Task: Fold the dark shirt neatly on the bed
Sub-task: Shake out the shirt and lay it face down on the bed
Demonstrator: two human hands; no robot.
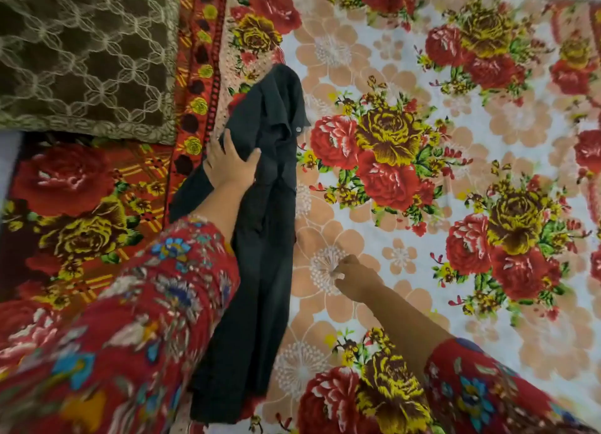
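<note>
The dark shirt (263, 225) lies in a long narrow strip on the floral bedsheet (439, 160), its collar end with a small button toward the far side. My left hand (229, 162) grips the shirt's left edge near the collar, thumb on top of the cloth. My right hand (353, 276) rests on the bare sheet to the right of the shirt, fingers curled and pinched together, apart from the cloth. Both forearms wear red floral sleeves.
A brown lace-patterned cushion (84, 56) sits at the far left. A red floral blanket (74, 212) with a patterned border lies along the shirt's left side. The flowered sheet stretches wide to the right.
</note>
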